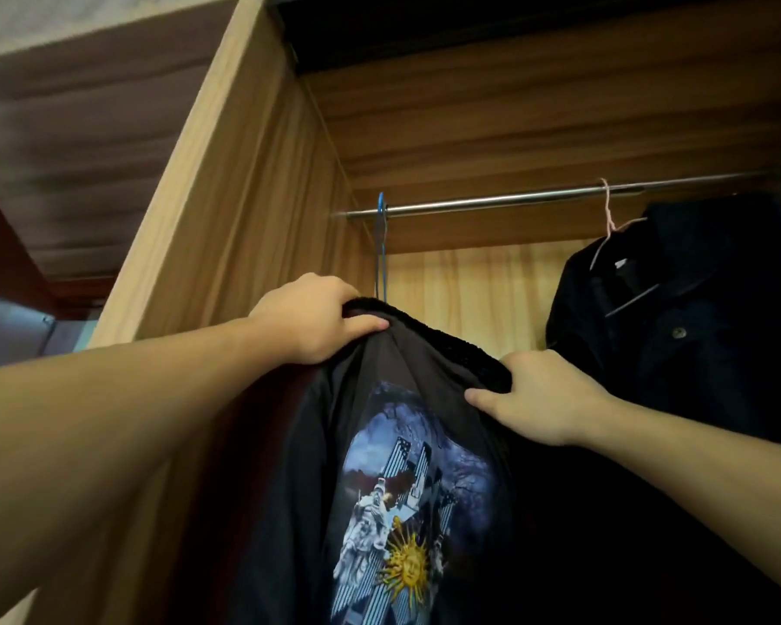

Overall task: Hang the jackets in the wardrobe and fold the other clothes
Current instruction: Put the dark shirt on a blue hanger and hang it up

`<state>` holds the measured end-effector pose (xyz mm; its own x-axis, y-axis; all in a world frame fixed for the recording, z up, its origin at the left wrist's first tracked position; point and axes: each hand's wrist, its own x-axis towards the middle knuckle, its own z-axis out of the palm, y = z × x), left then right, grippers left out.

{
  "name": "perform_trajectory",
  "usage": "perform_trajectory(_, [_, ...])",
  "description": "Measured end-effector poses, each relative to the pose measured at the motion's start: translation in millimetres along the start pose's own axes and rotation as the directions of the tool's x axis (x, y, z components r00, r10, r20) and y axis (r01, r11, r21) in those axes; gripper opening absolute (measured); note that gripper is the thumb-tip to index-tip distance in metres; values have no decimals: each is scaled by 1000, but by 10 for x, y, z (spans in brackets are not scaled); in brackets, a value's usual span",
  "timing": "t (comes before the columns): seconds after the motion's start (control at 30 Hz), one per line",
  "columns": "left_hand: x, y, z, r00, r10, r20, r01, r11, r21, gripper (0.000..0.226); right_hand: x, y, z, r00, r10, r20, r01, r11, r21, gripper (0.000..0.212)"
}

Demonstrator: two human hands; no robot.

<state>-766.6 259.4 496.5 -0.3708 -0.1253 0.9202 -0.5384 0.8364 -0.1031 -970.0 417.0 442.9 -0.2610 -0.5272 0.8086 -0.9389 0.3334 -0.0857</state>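
A black jacket (316, 444) with a blue-and-yellow sun print on its back hangs in front of me, inside the wooden wardrobe (253, 182). My left hand (310, 315) grips the left end of its fuzzy collar. My right hand (542, 394) grips the right end of that collar. A blue hanger (382, 245) runs from the metal rail (515, 200) down behind the collar; its lower part is hidden by the jacket.
A dark jacket (677, 318) hangs on a pink hanger (608, 209) at the right of the same rail. The wardrobe's side panel stands close on the left. A stretch of bare rail lies between the two hangers.
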Motion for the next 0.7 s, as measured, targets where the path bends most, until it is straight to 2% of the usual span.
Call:
perform_trajectory(0.07, [171,-99,-38,999,-23,30,21,998,52,49,235,-131,40,991,-55,119,46,996,79,35])
perform_trajectory(0.13, [324,-178,-45,999,-29,39,25,995,101,47,465,-315,3,964,-105,244,53,976,210,42])
perform_trajectory(0.17, [391,-200,-34,999,-27,41,22,992,126,47,584,-420,-35,962,-121,247,42,952,303,46])
perform_trajectory(0.2, [453,-208,-14,999,-25,43,18,988,152,48,720,-531,-82,975,-126,183,43,914,403,49])
perform_trajectory(0.27, [564,-217,49,998,-23,51,13,982,189,51,1028,-766,-196,995,-61,-76,93,821,564,52])
perform_trajectory(0.3, [617,-227,79,998,-22,54,11,980,200,53,1187,-887,-260,976,-4,-216,133,798,587,49])
perform_trajectory(0.37, [701,-250,106,998,-25,56,14,979,205,56,1475,-1123,-382,900,75,-429,193,815,547,43])
perform_trajectory(0.43, [759,-264,112,998,-23,54,10,976,218,56,1709,-1312,-471,846,88,-526,198,864,464,41])
perform_trajectory(0.53, [787,-232,135,998,3,58,-18,966,257,44,1960,-1469,-558,849,126,-512,138,885,446,42])
perform_trajectory(0.6, [784,-208,146,998,17,62,-34,961,275,41,2059,-1500,-578,872,163,-461,54,905,422,34])
perform_trajectory(0.7, [787,-197,151,997,25,75,-47,947,317,43,2109,-1403,-576,919,128,-374,-33,968,249,28])
